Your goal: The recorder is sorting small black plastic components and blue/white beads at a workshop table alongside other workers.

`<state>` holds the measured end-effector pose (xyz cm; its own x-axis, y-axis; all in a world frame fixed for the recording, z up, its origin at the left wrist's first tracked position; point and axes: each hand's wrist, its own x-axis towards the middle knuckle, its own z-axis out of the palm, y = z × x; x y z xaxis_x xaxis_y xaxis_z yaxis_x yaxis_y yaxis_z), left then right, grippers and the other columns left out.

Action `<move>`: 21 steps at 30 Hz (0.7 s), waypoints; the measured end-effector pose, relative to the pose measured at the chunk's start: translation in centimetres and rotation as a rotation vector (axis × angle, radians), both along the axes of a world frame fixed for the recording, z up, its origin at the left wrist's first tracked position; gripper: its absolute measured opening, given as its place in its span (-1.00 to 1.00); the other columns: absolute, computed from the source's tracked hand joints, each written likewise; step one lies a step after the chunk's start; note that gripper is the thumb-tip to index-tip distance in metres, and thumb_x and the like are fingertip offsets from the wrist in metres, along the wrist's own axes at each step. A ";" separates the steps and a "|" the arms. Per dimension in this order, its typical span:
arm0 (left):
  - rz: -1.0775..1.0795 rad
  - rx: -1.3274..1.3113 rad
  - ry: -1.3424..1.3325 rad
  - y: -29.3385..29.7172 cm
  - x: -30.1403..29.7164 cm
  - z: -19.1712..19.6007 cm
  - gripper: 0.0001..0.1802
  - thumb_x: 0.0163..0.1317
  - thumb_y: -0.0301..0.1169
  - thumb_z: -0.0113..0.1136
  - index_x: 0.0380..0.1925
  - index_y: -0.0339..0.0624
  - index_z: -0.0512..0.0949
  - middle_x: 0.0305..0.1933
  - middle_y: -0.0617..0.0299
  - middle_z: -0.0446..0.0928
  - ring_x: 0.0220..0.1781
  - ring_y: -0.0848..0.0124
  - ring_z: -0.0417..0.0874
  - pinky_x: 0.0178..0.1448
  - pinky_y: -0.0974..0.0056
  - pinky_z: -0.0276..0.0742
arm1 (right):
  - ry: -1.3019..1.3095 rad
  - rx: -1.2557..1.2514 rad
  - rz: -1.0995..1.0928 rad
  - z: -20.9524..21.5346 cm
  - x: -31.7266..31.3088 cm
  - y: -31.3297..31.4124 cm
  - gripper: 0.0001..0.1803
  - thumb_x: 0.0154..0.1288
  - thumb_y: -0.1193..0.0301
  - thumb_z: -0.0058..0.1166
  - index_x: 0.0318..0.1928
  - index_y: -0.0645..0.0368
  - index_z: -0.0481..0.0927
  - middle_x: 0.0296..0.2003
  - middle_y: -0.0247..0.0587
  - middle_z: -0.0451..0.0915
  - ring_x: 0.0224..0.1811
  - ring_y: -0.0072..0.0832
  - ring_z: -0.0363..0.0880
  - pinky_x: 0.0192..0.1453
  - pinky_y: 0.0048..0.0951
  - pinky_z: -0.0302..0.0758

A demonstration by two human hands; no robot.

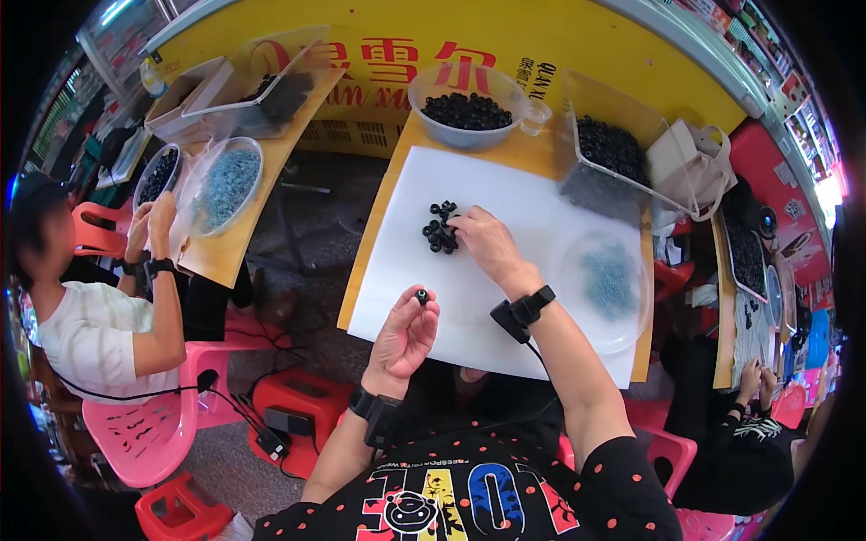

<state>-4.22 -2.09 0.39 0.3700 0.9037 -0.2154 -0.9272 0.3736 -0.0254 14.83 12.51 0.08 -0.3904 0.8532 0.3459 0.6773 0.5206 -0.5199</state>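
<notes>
My left hand (pixel 405 335) is raised over the near left edge of the white sheet. Its thumb and forefinger pinch a small black round piece (pixel 421 296) with a pale spot at its middle. My right hand (pixel 488 242) is over the sheet, its fingertips curled down at the right side of a loose pile of black round pieces (pixel 440 238). The fingers are pinched against a piece there, partly hidden by the hand. To the right of my right forearm, a clear shallow round tray (pixel 624 341) holds many small pale-blue translucent pieces (pixel 610 281).
A clear bowl (pixel 424 132) of black pieces stands at the back, beside a clear bin (pixel 603 187) of more. A white bag (pixel 682 171) is at the back right. On the left, a person (pixel 108 334) works at another table; another person (pixel 735 433) sits at the right.
</notes>
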 end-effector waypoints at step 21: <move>-0.076 0.031 0.230 -0.1 1.7 2.6 -0.76 0.33 -0.60 0.23 -0.01 -0.24 0.58 -0.05 0.06 0.64 -0.05 0.32 0.73 0.03 0.35 0.78 | 0.797 -0.692 -0.109 5.3 3.4 -9.2 -0.83 0.30 0.50 0.27 -0.13 0.32 0.71 -0.30 -0.44 0.67 -0.29 -0.77 0.52 -0.25 -0.67 0.45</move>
